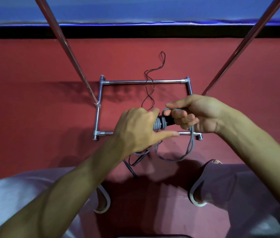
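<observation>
The floor is covered with a red carpet (32, 117), flat and a little dusty, and it takes most of the view. At the far edge of it there is a black strip (135, 32), and above that a blue cloth (135, 9) with a wavy lower border. A metal frame (144, 81) of shiny tubes lies on the carpet in the form of a rectangle. Two metal poles (63, 43) rise from its sides toward the upper corners. A thin black wire (148, 93) lies in curves across the far bar of the frame and onto the carpet behind it.

Both hands are above the near part of the frame. The right hand (196, 114) grips a black handle (165, 120) with curled fingers, the thumb on top. The left hand (135, 129) holds the other end, its fingers bent round the grey cord (157, 126) that is wound there in tight turns; its thumb points out straight. The rest of the cord hangs from the right hand in a long loop and its low part touches the carpet.

Below, the knees in light trousers (15, 194) and two slippers (101, 201) are on the carpet.
</observation>
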The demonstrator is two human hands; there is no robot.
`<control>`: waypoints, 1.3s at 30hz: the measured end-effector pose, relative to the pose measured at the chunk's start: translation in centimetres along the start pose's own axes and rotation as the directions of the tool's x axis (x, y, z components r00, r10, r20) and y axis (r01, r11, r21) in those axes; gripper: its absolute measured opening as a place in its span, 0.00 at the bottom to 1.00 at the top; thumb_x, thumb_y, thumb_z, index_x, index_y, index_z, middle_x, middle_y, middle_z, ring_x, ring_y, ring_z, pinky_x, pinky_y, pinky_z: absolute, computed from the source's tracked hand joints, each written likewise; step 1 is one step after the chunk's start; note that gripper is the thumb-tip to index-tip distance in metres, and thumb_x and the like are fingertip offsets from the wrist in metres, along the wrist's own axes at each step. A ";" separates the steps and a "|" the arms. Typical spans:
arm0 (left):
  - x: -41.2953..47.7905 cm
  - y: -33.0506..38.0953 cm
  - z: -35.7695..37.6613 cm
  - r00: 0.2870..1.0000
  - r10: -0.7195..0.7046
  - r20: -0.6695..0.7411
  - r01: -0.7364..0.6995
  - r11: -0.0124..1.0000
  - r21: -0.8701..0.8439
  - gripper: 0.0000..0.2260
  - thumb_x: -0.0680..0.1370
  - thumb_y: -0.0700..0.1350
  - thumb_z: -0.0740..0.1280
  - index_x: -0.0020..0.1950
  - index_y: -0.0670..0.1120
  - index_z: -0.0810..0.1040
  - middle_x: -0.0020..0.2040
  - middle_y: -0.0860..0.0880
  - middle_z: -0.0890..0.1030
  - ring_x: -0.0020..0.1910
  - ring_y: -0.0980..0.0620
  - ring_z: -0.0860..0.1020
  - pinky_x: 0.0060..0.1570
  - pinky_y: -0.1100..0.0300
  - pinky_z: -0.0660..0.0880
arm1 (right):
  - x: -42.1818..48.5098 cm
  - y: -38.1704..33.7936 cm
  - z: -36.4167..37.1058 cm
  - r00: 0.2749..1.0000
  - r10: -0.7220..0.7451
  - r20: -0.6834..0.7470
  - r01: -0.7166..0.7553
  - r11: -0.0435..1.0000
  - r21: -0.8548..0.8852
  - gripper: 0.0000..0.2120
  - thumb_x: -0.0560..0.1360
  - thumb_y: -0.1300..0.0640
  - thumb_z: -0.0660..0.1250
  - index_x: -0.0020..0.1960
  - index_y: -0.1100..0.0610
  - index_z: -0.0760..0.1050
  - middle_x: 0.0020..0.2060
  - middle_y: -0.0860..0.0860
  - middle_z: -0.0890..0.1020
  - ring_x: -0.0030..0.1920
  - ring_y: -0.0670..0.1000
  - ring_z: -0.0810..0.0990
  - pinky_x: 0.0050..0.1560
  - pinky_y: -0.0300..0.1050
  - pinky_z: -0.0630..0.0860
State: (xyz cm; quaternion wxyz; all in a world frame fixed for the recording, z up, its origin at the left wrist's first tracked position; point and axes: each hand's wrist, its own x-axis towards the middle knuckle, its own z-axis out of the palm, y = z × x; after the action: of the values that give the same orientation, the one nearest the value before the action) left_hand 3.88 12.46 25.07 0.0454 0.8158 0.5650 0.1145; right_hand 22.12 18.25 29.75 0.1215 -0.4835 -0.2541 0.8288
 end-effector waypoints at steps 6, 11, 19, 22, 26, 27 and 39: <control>0.2 0.4 0.0 0.999 -0.027 -0.017 0.026 0.997 -0.072 0.25 0.76 0.68 0.61 0.51 0.47 0.79 0.39 0.43 0.82 0.40 0.37 0.80 0.37 0.51 0.67 | -0.2 0.0 -0.1 0.997 -0.010 0.079 0.010 1.000 0.011 0.09 0.77 0.59 0.61 0.43 0.63 0.75 0.23 0.47 0.66 0.17 0.41 0.62 0.16 0.31 0.55; 0.6 0.0 -0.3 0.997 0.008 0.071 0.001 0.993 -0.117 0.26 0.76 0.70 0.61 0.48 0.47 0.78 0.36 0.46 0.78 0.38 0.40 0.77 0.37 0.50 0.70 | -1.6 -1.0 -2.2 0.967 -0.219 0.126 0.252 0.801 -0.543 0.13 0.73 0.58 0.71 0.44 0.70 0.79 0.20 0.51 0.68 0.19 0.44 0.60 0.21 0.35 0.54; -0.6 0.9 -0.5 0.976 0.127 0.175 -0.072 0.955 -0.289 0.26 0.75 0.70 0.64 0.36 0.47 0.71 0.27 0.53 0.69 0.28 0.48 0.69 0.32 0.53 0.65 | -1.6 -1.3 -3.8 0.853 -0.404 0.330 0.477 0.349 -0.807 0.06 0.71 0.63 0.79 0.46 0.61 0.86 0.34 0.59 0.85 0.34 0.50 0.79 0.39 0.45 0.76; -0.5 1.0 -0.9 0.985 0.130 0.114 -0.077 0.921 -0.383 0.25 0.75 0.69 0.65 0.35 0.47 0.71 0.25 0.52 0.66 0.25 0.53 0.66 0.30 0.54 0.64 | -0.9 -1.2 -4.1 0.840 -0.424 0.339 0.506 0.383 -0.773 0.08 0.72 0.58 0.79 0.47 0.62 0.86 0.34 0.69 0.81 0.35 0.54 0.74 0.37 0.52 0.72; -0.4 0.9 -1.9 0.993 0.111 0.038 -0.080 0.874 -0.480 0.24 0.75 0.67 0.66 0.36 0.47 0.73 0.24 0.50 0.68 0.26 0.48 0.67 0.28 0.55 0.65 | 0.0 -1.2 -4.1 0.846 -0.390 0.364 0.527 0.507 -0.682 0.13 0.76 0.56 0.74 0.43 0.67 0.81 0.27 0.66 0.71 0.30 0.54 0.65 0.29 0.52 0.63; -0.4 0.8 -2.1 0.994 0.112 0.016 -0.090 0.870 -0.484 0.23 0.75 0.67 0.66 0.37 0.48 0.74 0.25 0.50 0.68 0.26 0.48 0.68 0.28 0.56 0.65 | 0.2 -1.1 -4.0 0.846 -0.391 0.361 0.528 0.529 -0.665 0.14 0.76 0.57 0.72 0.42 0.69 0.79 0.25 0.61 0.69 0.27 0.52 0.63 0.27 0.46 0.61; -1.3 -0.1 -2.8 0.984 0.125 -0.128 -0.161 0.930 -0.330 0.22 0.76 0.66 0.65 0.45 0.46 0.79 0.26 0.52 0.72 0.25 0.46 0.70 0.31 0.57 0.66 | 4.1 1.3 -3.0 0.922 -0.169 0.348 0.313 0.856 -0.413 0.18 0.75 0.48 0.72 0.44 0.65 0.78 0.34 0.56 0.76 0.28 0.48 0.75 0.30 0.39 0.74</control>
State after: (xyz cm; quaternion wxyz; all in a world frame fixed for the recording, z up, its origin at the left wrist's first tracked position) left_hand 2.63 11.12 27.59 0.1471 0.8277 0.4773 0.2558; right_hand 22.74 19.90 24.77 0.0675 -0.3311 -0.5178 0.7859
